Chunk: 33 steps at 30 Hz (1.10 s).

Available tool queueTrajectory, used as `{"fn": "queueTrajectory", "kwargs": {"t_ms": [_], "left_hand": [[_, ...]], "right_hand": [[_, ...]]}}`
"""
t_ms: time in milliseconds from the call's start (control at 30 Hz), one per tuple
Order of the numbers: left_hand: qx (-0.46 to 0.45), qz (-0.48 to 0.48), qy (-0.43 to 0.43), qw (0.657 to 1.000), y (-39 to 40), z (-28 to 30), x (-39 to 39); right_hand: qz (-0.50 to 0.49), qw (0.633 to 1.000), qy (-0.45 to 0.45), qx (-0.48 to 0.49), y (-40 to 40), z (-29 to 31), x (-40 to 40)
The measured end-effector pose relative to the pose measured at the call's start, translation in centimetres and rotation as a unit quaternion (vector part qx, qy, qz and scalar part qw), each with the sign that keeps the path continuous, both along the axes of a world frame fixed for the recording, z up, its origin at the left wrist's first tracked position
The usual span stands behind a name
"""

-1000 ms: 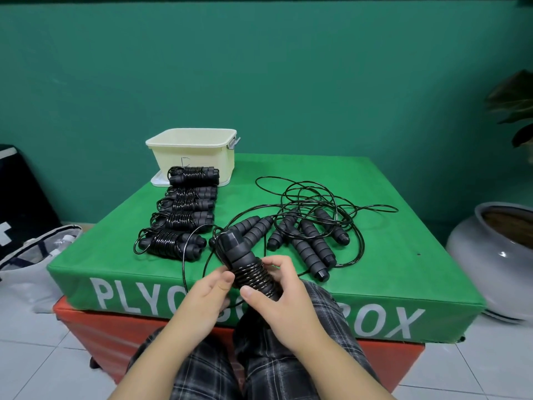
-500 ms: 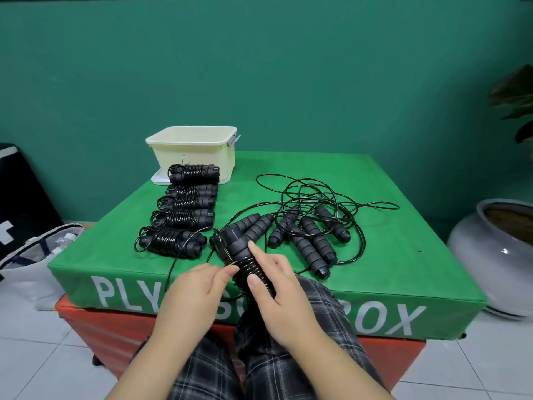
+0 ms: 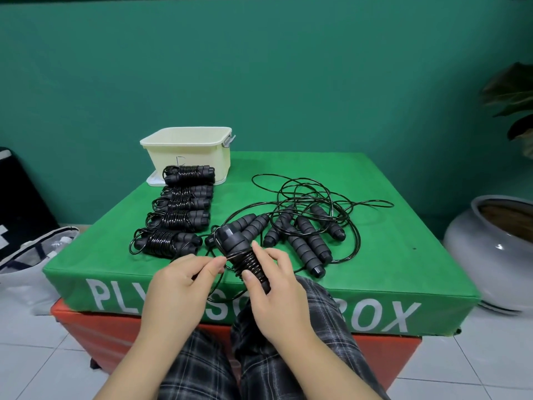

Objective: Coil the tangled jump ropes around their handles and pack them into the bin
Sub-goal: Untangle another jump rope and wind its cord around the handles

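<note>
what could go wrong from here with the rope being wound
The left hand pinches the cord while the right hand grips the half-wound handles; if the pinch slips, the coils may spring loose. The free cord trails toward the tangled ropes and might snag. Five coiled ropes lie before the bin, perhaps hindering packing.

Around the green plyo box

The green plyo box (image 3: 375, 226), lettered white on its front, sits on an orange box (image 3: 121, 336) on pale floor tiles (image 3: 37, 368). Right of it stands a grey ceramic pot (image 3: 487, 255), with dark plant leaves (image 3: 516, 93) above; left of it lie a white bag (image 3: 31, 264) and a black case (image 3: 20, 203). A teal wall (image 3: 259, 67) rises behind.
</note>
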<state>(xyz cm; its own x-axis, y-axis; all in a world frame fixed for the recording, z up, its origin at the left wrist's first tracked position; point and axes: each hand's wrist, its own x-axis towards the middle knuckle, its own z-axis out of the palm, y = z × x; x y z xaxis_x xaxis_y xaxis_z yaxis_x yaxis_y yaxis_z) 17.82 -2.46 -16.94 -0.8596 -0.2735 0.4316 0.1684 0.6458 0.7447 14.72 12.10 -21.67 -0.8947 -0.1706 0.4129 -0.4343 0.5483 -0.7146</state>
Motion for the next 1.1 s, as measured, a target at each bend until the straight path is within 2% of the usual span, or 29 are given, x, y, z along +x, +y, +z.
{"fn": "queueTrajectory", "kwargs": {"t_ms": [100, 267, 367, 433, 500, 667, 767, 967, 1100], "left_hand": [[0.043, -0.009, -0.075, 0.996, -0.2, -0.7, -0.6], [0.099, -0.044, -0.146, 0.983, -0.2, -2.3, -2.0], [0.176, -0.100, -0.181, 0.963, 0.5, -2.1, -2.1], [0.223, -0.125, -0.202, 0.946, 0.4, -1.9, -1.8], [0.232, -0.117, -0.187, 0.947, 0.1, -1.7, -1.4], [0.228, -0.081, -0.118, 0.963, 0.8, -0.4, -0.9], [0.218, -0.098, -0.108, 0.965, 1.1, -0.1, -0.7], [0.160, -0.123, -0.052, 0.978, 1.6, 1.0, -0.5], [0.127, -0.120, -0.061, 0.983, 1.9, 1.4, -0.3]], "right_hand": [[0.007, 0.999, -0.014, -0.039, 0.0, 0.0, 0.1], [0.039, 0.978, -0.065, -0.195, 0.6, 0.3, 0.1], [0.059, 0.972, -0.079, -0.214, 1.1, 0.8, 0.0], [0.064, 0.972, -0.077, -0.212, 1.2, 0.8, -0.1], [0.062, 0.972, -0.069, -0.215, 1.0, 0.6, -0.2], [0.001, 0.981, 0.065, -0.184, 0.5, 0.0, -0.3], [-0.013, 0.983, 0.060, -0.173, 0.7, 0.2, -0.4], [0.007, 0.998, 0.004, -0.062, 0.6, 0.1, -0.3], [-0.007, 0.999, 0.005, -0.044, 0.6, 0.0, -0.4]]}}
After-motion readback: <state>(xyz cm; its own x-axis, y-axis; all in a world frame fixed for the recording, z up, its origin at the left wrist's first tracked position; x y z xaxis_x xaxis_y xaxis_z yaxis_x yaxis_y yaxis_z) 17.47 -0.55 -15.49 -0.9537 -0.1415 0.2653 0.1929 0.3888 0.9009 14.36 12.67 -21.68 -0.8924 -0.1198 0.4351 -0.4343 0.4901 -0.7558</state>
